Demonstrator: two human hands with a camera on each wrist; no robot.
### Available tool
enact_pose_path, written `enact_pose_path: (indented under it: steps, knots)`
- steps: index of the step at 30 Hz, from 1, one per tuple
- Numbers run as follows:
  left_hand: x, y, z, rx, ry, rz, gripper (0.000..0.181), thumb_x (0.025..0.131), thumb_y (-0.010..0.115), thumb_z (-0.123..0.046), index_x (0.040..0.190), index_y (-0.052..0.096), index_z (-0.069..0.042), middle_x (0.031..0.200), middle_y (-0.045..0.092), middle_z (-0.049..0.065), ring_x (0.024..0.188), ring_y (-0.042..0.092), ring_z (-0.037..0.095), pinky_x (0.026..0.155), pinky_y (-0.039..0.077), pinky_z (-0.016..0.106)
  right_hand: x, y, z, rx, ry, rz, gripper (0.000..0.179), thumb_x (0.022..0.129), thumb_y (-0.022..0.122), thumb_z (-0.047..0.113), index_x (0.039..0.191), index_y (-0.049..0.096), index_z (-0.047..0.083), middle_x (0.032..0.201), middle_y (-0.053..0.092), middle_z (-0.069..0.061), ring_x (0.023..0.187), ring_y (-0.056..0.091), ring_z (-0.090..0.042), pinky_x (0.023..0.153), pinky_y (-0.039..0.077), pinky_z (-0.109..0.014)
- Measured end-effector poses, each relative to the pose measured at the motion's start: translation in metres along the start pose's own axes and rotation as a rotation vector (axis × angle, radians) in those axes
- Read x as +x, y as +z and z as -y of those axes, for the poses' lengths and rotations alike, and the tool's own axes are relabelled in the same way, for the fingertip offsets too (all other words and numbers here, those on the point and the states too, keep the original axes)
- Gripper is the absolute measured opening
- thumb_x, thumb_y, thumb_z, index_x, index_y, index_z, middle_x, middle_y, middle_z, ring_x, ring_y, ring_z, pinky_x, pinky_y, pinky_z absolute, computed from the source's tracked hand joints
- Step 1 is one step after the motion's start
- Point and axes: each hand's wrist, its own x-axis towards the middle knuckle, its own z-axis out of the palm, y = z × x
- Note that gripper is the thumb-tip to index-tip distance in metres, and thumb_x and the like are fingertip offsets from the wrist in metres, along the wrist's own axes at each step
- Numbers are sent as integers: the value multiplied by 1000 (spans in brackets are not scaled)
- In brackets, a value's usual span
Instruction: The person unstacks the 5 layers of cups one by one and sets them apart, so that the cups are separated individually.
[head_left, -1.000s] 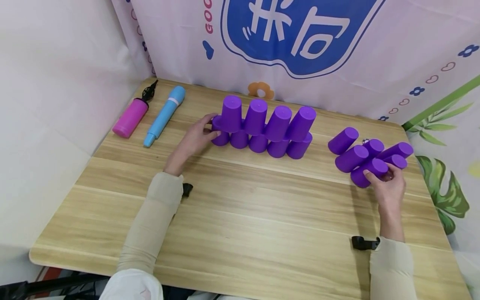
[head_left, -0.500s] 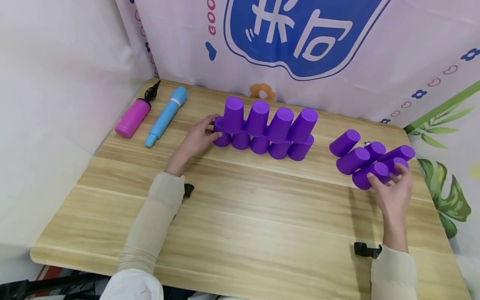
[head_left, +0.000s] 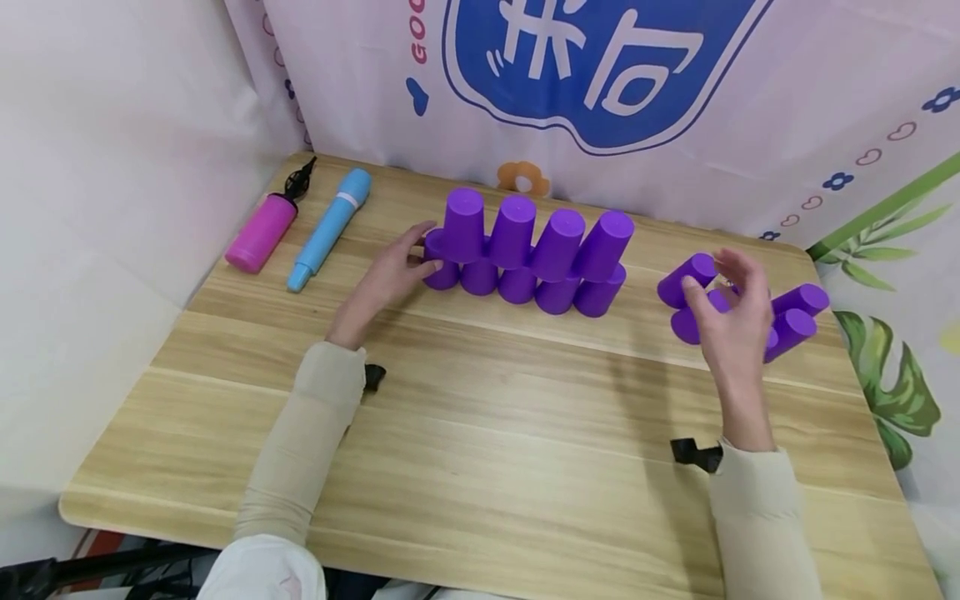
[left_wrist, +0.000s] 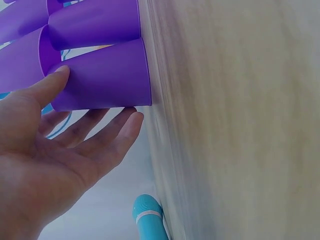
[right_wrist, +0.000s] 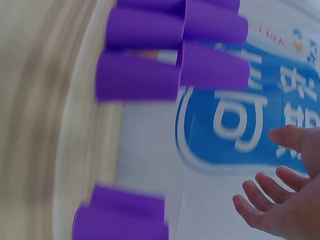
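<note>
Several purple cups stand upside down in two tiers, with an upper row (head_left: 513, 232) resting across a lower row (head_left: 517, 287). My left hand (head_left: 393, 279) is at the left end of the stack, its thumb and loosely extended fingers touching the end cup (left_wrist: 105, 77) of the lower row. Over a separate group of loose purple cups on the right, my right hand (head_left: 735, 321) hovers with spread fingers. It is nearest to the back-left cup (head_left: 684, 282) and hides part of the group. Nothing lies in the right hand in the right wrist view.
A pink hand pump (head_left: 262, 233) and a light blue stick-shaped object (head_left: 330, 229) lie at the back left of the wooden table (head_left: 480, 450). A printed cloth (head_left: 360, 92) hangs behind the table's back edge.
My right hand has moved left and away from me, from the front-right cups to above the left side of the loose group. The left hand and the stack stay as they were.
</note>
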Motion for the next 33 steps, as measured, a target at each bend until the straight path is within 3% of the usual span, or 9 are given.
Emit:
enact_pose_path:
  steps: [6,14,20,33]
  knots:
    - [-1,-1,-1,-1,8,17,68,97,60,-22,154,23,-16,148,38,18,125,49,37,100,47,45,17,36,14,77,-48,197,62,84,75,14,138,46,9,134,52,-6,123,50,-20,105,43,-36]
    - [-2,2,3,23,30,42,72,96,60,-19,155,19,-17,148,37,20,130,44,35,104,43,47,30,65,20,50,23,356,74,84,75,23,145,36,9,140,46,-11,128,46,-27,105,40,-49]
    - [-3,2,1,9,29,49,72,97,59,-18,155,17,-16,147,37,20,132,41,35,105,42,47,33,73,22,35,13,358,71,84,75,26,144,40,8,139,48,-9,124,48,-25,103,42,-43]
    - [-5,1,-1,35,27,28,68,98,56,-22,154,19,-14,148,37,22,132,41,36,106,41,48,33,82,19,56,-2,309,65,83,75,14,139,44,2,129,55,-16,114,55,-28,97,49,-42]
